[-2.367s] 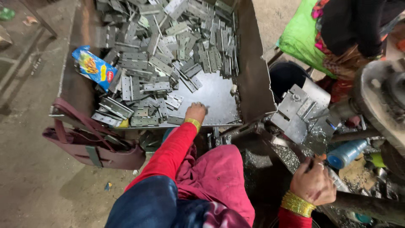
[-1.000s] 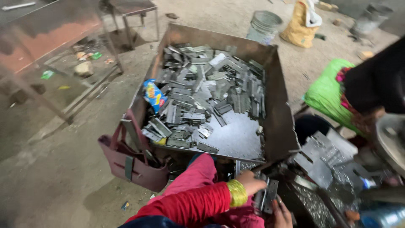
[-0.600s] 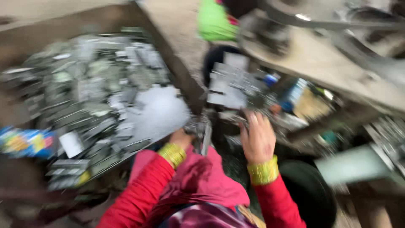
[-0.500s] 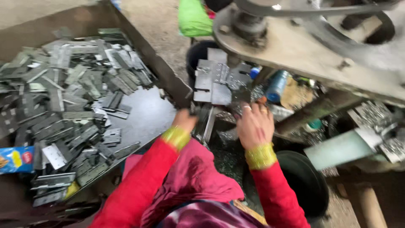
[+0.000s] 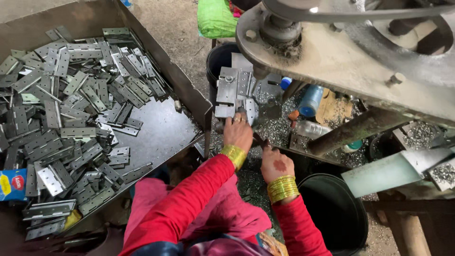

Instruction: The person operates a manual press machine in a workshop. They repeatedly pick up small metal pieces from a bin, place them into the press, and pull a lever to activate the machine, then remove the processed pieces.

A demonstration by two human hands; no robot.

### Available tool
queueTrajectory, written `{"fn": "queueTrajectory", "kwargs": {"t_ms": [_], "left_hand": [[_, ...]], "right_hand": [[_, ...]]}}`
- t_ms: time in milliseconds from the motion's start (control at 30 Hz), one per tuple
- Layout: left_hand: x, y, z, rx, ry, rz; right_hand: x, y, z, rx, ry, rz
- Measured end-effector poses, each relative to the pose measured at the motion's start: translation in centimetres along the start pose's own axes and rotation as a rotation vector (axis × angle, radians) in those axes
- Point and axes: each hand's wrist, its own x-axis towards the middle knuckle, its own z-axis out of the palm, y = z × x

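My left hand (image 5: 238, 133) reaches forward to a small stack of grey metal hinge plates (image 5: 233, 90) on the bed of a press machine, and its fingers close on the nearest plates. My right hand (image 5: 276, 164) is just behind and to the right, knuckles up, fingers curled down at a dark bar (image 5: 259, 141); its grip is hidden. Both wrists wear gold bangles over red sleeves. At the left, a big metal tray (image 5: 163, 135) holds a heap of loose hinge plates (image 5: 71, 104).
The press's heavy grey body (image 5: 341, 52) overhangs the hands. A black bucket (image 5: 334, 208) stands right of my knees, a grey chute (image 5: 393, 170) beyond it. A blue bottle (image 5: 311, 100), a green bag (image 5: 215, 19) and metal shavings lie around the bed. A blue-yellow packet (image 5: 12, 186) sits in the tray.
The view swung from the tray to the press. My left hand carried hinge plates from the tray to the press bed, and my right hand came down beside it.
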Motion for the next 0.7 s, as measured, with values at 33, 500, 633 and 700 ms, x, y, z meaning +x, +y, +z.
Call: {"fn": "queueTrajectory", "kwargs": {"t_ms": [33, 500, 633, 700], "left_hand": [[0.4, 0.0, 0.0, -0.042, 0.061, -0.022], [4.2, -0.9, 1.0, 0.066, 0.151, 0.021], [4.5, -1.1, 1.6, 0.059, 0.088, 0.03], [4.1, -1.2, 2.0, 0.027, 0.199, 0.007]], "right_hand": [[0.4, -0.1, 0.1, -0.017, -0.049, 0.005], [-0.1, 2.0, 5.1, 0.182, -0.082, 0.102], [-3.9, 1.9, 10.2, 0.31, -0.169, 0.409], [-4.3, 2.5, 11.2, 0.379, -0.083, 0.326]]}}
